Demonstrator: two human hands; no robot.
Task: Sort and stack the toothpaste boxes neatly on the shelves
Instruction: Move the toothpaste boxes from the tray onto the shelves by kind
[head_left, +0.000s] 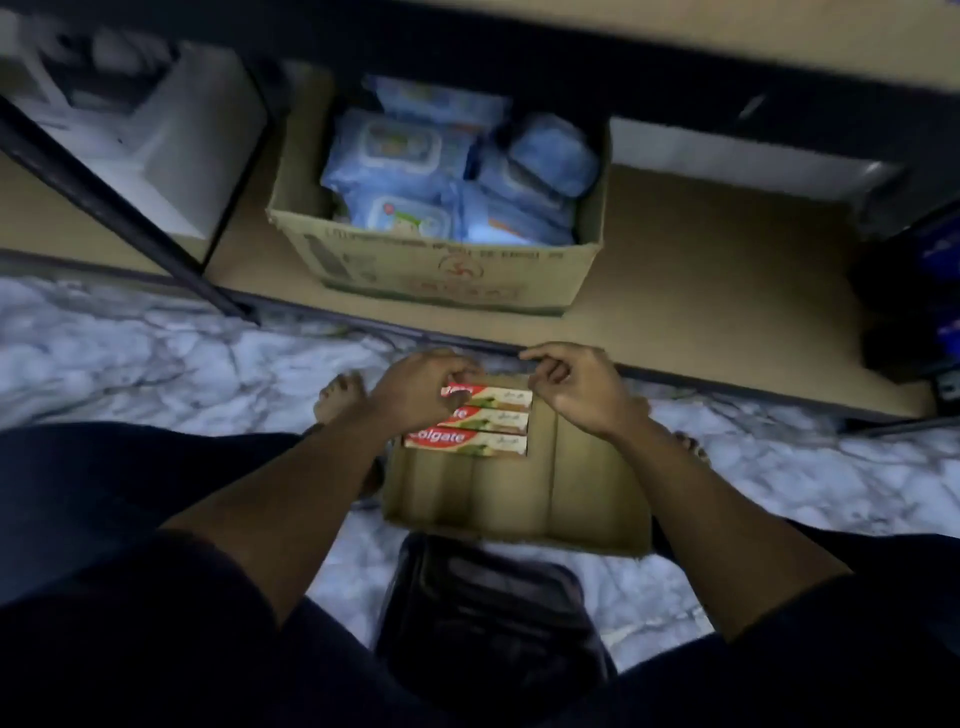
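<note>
Three toothpaste boxes (483, 418) lie in a floor carton (597, 493), shelf (701, 291) at 12 o'clock. Left hand (415, 389) grips the far box's end, likely to lift it; right hand (576, 389) curls at its 3 o'clock, grip unclear.

The light is dim and bluish. The floor (156, 358) is pale marble-patterned tile with grey veins. A low shelf board (701, 291) of tan colour runs along it, edged in dark metal, with a dark slanting upright (119, 208) at its left end. Another tan board (675, 31) crosses above. Behind the low board a white wall (737, 150) shows. An open cardboard carton (441, 270) of blue packs stands near the board's front edge, and dark goods (914, 291) sit at its right end.
</note>
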